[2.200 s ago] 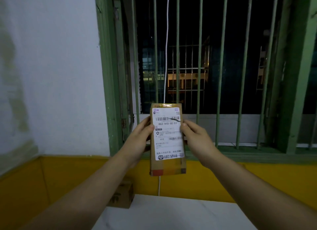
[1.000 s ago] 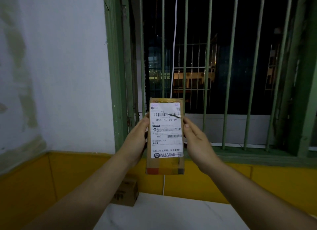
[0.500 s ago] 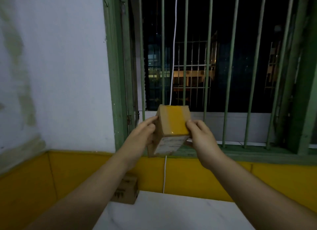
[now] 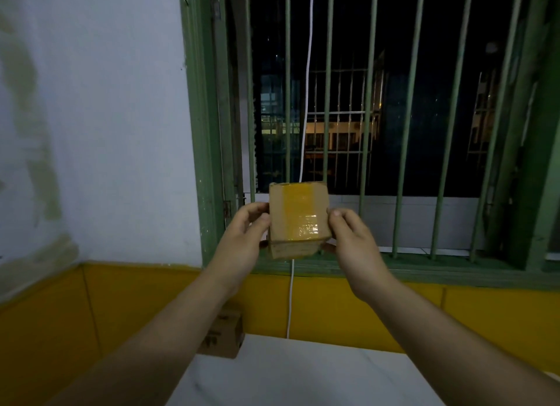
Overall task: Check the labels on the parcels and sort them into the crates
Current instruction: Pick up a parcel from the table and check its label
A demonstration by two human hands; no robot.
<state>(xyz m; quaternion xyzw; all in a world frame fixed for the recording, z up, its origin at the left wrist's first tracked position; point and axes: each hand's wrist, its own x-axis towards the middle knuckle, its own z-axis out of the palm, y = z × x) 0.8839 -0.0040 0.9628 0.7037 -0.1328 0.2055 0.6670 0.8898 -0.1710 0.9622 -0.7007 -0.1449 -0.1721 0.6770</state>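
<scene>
The parcel [image 4: 298, 216], a small cardboard box sealed with a band of yellow-brown tape, is held up in the air between both hands in front of a barred window, well above the table.

Largest in view is the white wall [image 4: 106, 117] on the left, stained in greenish streaks, with a yellow band [image 4: 318, 311] running along its base and under the window. The green window frame [image 4: 201, 126] holds upright green bars [image 4: 412, 102]; behind them it is dark outside, with a lit building across the way. A white cord [image 4: 306, 102] hangs down past the bars and carries on below the parcel. At the bottom lies a pale table top [image 4: 303, 378], and at its far left edge, against the yellow band, sits a second small cardboard box [image 4: 225, 339].

A second ago the parcel stood upright with its white printed label facing the camera; now it has been tipped over, so the taped face shows and the label is out of sight.

The left hand [image 4: 242, 239] grips the parcel's left edge, thumb and fingers curled round it. The right hand [image 4: 348, 236] pinches the right edge, thumb on the near face, fingertips showing beneath the box. Both forearms reach forward and upward from the lower corners.
</scene>
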